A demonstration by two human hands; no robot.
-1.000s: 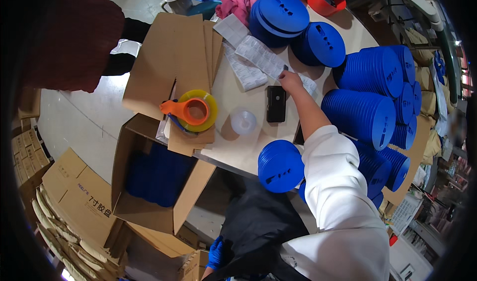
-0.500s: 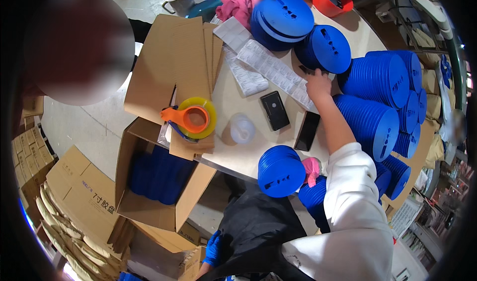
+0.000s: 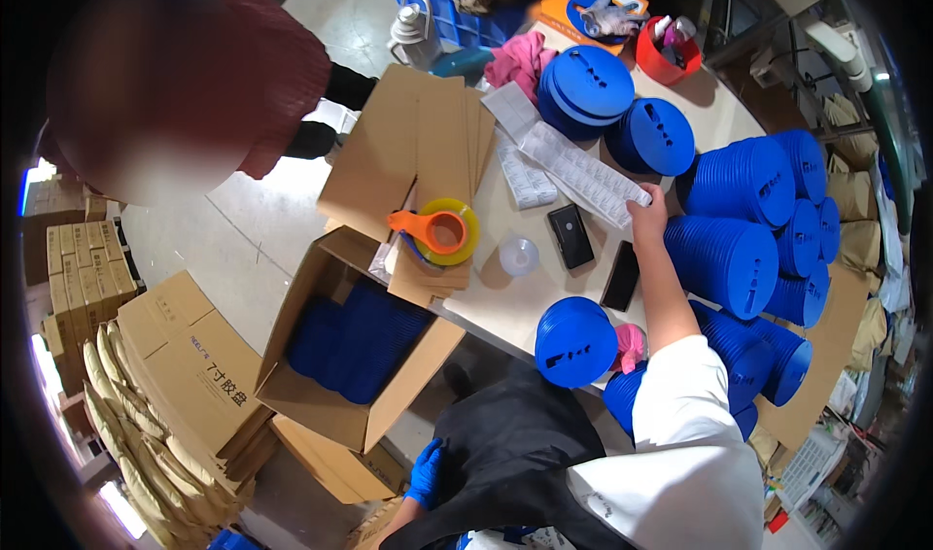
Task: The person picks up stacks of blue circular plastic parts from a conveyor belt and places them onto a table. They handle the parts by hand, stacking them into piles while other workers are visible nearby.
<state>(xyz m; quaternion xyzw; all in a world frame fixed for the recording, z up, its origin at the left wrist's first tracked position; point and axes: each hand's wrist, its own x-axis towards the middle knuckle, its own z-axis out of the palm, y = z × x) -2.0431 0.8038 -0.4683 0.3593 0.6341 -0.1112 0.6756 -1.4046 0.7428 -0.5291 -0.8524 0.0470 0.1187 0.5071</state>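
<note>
My right hand (image 3: 646,215), at the end of a white sleeve, reaches across the pale table (image 3: 486,302) and grips the near end of a long strip of white packets (image 3: 583,171). Two dark phones lie just left of my forearm, one (image 3: 570,236) nearer the strip and one (image 3: 620,276) beside my arm. A stack of blue discs (image 3: 575,341) stands at the table's front edge under my elbow. My left hand (image 3: 425,472), in a blue glove, hangs low against a black garment (image 3: 515,453); its fingers are hard to read.
Rows of blue disc stacks (image 3: 739,249) fill the table's right side. An orange tape dispenser (image 3: 437,231) lies on flat cardboard (image 3: 418,152). An open carton holding blue discs (image 3: 350,341) stands on the floor. A person in a dark red top (image 3: 194,84) stands at far left.
My right hand has moved from beside the phone to the right along the strip to its near end. A second phone has come into sight beside my forearm.
</note>
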